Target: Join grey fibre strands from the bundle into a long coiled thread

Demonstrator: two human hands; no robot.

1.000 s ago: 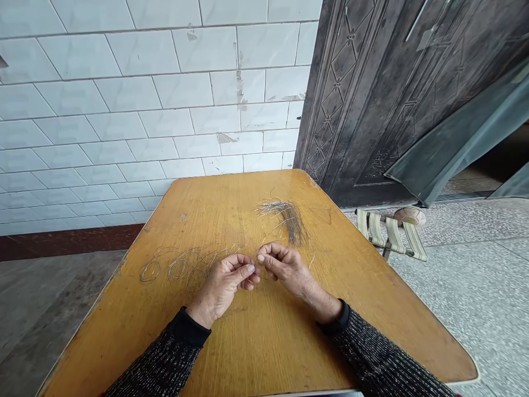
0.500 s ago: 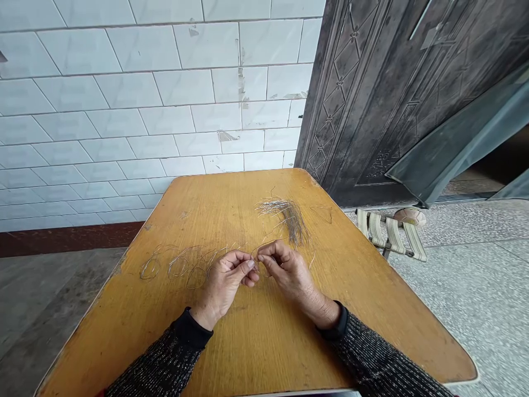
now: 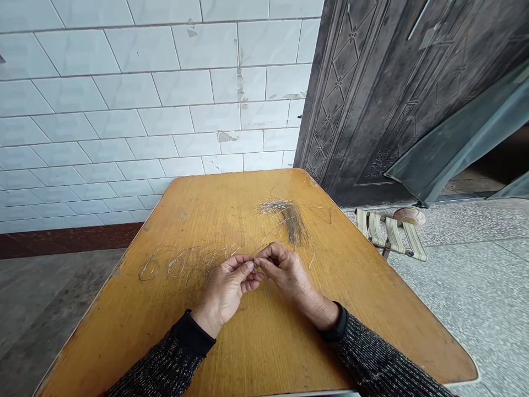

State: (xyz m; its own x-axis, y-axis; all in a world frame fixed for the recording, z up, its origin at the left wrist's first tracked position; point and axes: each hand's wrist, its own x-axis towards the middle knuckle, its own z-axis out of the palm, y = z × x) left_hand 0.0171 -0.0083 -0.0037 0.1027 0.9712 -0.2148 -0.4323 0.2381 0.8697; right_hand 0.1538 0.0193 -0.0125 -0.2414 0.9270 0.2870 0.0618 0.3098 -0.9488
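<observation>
Over the middle of the table, my left hand (image 3: 231, 282) and my right hand (image 3: 289, 277) meet with their fingertips nearly touching. Both are closed in a pinch on a thin wire (image 3: 259, 269), most of which the fingers hide. Left of my left hand lies a row of several wire loops, among them one (image 3: 149, 270) at the far left and another (image 3: 177, 267) beside it; the nearest loop is partly behind my fingers. Beyond my right hand rests a bent bundle of loose wires (image 3: 291, 218), grey and silvery.
The wooden table (image 3: 256, 353) has rounded corners and stands near a white tiled wall (image 3: 124, 99). A single bent wire (image 3: 324, 212) lies right of the bundle. To the right are a dark door (image 3: 363, 110), a grey curtain (image 3: 454, 143) and a strap-seat folding stool (image 3: 392, 234).
My right hand has moved slightly left and down, closing the small gap to my left fingertips. Both hands keep their pinch on the wire.
</observation>
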